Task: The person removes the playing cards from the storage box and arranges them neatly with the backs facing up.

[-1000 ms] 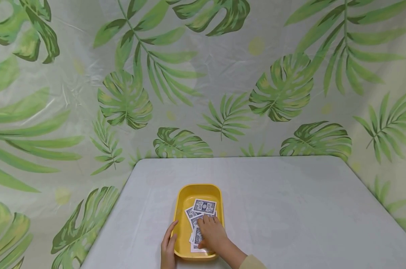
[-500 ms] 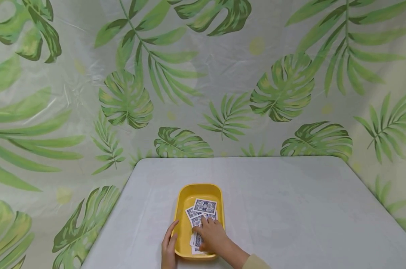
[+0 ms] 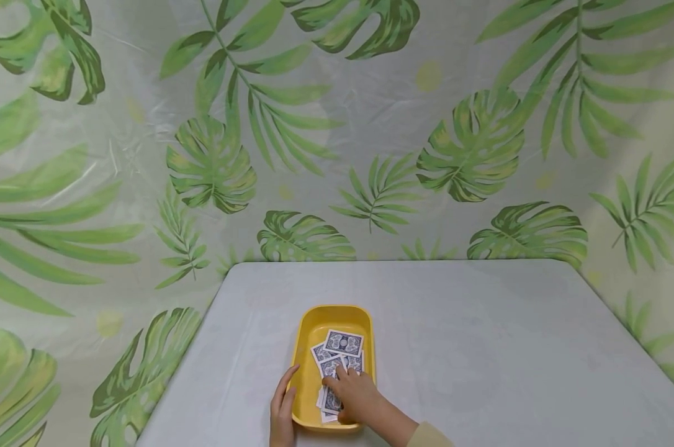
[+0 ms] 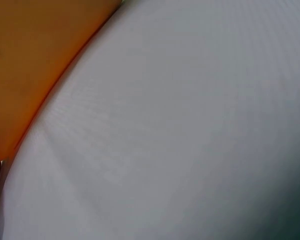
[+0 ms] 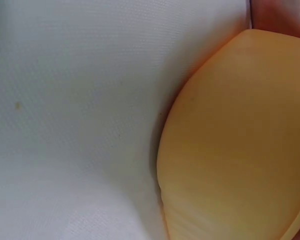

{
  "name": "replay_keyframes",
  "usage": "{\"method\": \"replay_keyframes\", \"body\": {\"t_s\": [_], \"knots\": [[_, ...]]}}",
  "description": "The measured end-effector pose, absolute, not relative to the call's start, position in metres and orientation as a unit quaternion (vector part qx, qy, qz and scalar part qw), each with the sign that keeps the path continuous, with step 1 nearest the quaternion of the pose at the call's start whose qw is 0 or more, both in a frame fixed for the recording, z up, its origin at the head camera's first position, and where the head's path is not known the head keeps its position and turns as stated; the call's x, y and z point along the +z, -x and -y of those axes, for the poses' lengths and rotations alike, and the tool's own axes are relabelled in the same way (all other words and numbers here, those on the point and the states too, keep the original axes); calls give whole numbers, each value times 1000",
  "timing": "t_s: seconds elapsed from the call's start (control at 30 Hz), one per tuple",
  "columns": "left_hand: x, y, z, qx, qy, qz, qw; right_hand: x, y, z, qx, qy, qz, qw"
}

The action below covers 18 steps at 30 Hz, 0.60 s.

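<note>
A yellow tray (image 3: 306,410) stands on the table. Several playing cards (image 3: 343,342) with blue-patterned backs lie overlapping in it, face down. My left hand (image 3: 283,413) rests against the tray's left side, thumb and finger apart and touching near the rim. My right hand (image 3: 357,397) is inside the tray over the nearer cards, its fingers spread and its fingertips on them. Part of the pile is hidden beneath this hand. In the left wrist view the tray's outer wall (image 4: 35,65) fills the upper left corner. Its wall (image 5: 235,140) fills the right wrist view's right side.
The table (image 3: 471,347) has a pale cover and extends well to the right of the tray. Behind it hangs a backdrop (image 3: 381,112) with green leaf prints. A light sleeve (image 3: 429,436) covers my right forearm.
My right hand's thumb and index finger have spread further apart over the cards, and the nearer cards have shifted slightly. The left hand keeps its place on the tray.
</note>
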<state>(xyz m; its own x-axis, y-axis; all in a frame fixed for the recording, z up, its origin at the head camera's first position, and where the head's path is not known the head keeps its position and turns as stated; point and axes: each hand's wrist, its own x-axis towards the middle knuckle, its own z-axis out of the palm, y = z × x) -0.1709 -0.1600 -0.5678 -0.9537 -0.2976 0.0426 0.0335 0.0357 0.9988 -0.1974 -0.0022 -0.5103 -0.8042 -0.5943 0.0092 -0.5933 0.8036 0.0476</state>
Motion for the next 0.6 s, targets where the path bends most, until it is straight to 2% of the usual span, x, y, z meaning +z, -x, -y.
{"method": "replay_keyframes", "body": {"t_s": [0.3,0.6], "knots": [[-570,171,160,-681,-93,714,130,-507,194,2,-33,-310,950,17],[-569,170,159,-682,-62,711,159,-507,192,0,-45,-302,950,61]]}}
